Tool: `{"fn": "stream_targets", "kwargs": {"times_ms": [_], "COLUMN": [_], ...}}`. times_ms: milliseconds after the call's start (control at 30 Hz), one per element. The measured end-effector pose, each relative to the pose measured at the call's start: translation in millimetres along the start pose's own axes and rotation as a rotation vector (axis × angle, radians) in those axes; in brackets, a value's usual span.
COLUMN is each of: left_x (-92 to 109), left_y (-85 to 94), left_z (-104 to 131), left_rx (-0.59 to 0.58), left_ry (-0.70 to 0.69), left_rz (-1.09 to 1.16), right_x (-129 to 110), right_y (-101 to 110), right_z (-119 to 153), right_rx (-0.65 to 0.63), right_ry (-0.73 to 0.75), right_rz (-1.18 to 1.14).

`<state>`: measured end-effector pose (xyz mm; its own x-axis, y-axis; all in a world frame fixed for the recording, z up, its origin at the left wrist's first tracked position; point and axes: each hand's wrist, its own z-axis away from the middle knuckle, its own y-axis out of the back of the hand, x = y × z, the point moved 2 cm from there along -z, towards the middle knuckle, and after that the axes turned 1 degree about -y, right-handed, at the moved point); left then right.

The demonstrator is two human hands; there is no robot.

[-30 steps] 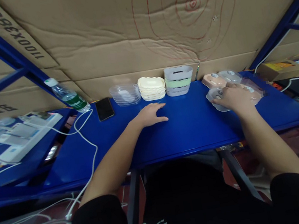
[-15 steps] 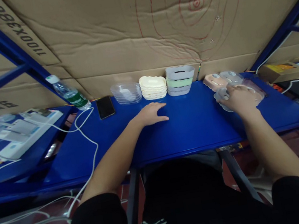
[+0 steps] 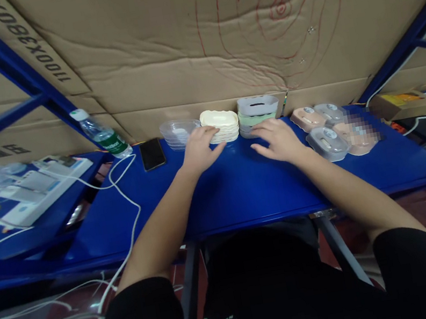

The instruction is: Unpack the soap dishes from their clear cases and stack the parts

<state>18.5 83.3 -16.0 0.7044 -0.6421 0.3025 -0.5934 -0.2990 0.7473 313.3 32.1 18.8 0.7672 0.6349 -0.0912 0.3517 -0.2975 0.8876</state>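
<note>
Fingers apart and holding nothing, my left hand [image 3: 202, 153] is in front of the stack of cream trays [image 3: 218, 117] and the clear plastic lids [image 3: 179, 134]. Its fingertips overlap the cream stack in view; whether they touch it I cannot tell. My right hand [image 3: 276, 139] is spread too, just in front of a stack of grey and green oval boxes [image 3: 257, 104], covering the stack's lower right part. Right of it sit several lidded boxes: a pink one [image 3: 306, 117], a grey one [image 3: 330, 112] and a nearer grey one [image 3: 328, 142], with another pink one partly blurred.
A black phone [image 3: 152, 154] and a water bottle [image 3: 105, 136] stand on the blue table [image 3: 244, 198] to the left. White cables [image 3: 132, 203] run over its left side. Cardboard [image 3: 153, 44] walls the back. At far right is an open cardboard box [image 3: 403, 103].
My right hand has left the lidded boxes at the right and moved left to the grey and green stack. My left hand has shifted slightly forward, toward the cream trays.
</note>
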Motion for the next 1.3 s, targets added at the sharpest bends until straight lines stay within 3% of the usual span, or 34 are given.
{"fn": "stream_targets", "kwargs": {"times_ms": [133,233,333,433,533,800,1000,1200,1300], "left_x": [-24.6,-40.7,-49.4,-50.9,-48.3,-36.4,-17.0,-7.7,0.6], "left_y": [19.2,20.5,14.0,7.9,6.1,4.3,12.4,31.5,28.1], "left_z": [-1.1,1.6,4.2,5.2,4.7,2.6,0.8,2.4,3.7], "left_rx": [0.168,0.172,0.148,0.122,0.126,0.207,0.285,0.360,0.331], "left_ry": [0.133,0.208,0.245,0.259,0.243,0.156,0.027,-0.047,-0.050], "left_rz": [-0.146,-0.199,-0.213,-0.210,-0.207,-0.143,-0.159,-0.131,-0.038], "right_x": [-16.1,-26.3,-30.5,-28.2,-24.3,-24.9,-36.1,-36.6,-24.3], "right_y": [-33.3,-44.5,-51.5,-58.0,-61.0,-56.5,-52.8,-35.7,-27.8], "right_z": [-36.2,-62.8,-88.7,-107.8,-116.4,-109.9,-97.2,-79.2,-63.6], "right_rx": [-0.027,-0.009,-0.083,-0.192,-0.221,-0.046,0.186,0.193,0.207], "right_ry": [0.024,-0.073,-0.220,-0.334,-0.386,-0.451,-0.294,-0.121,-0.092], "right_rz": [0.044,0.039,0.082,0.147,0.158,0.055,-0.119,-0.361,-0.401]}}
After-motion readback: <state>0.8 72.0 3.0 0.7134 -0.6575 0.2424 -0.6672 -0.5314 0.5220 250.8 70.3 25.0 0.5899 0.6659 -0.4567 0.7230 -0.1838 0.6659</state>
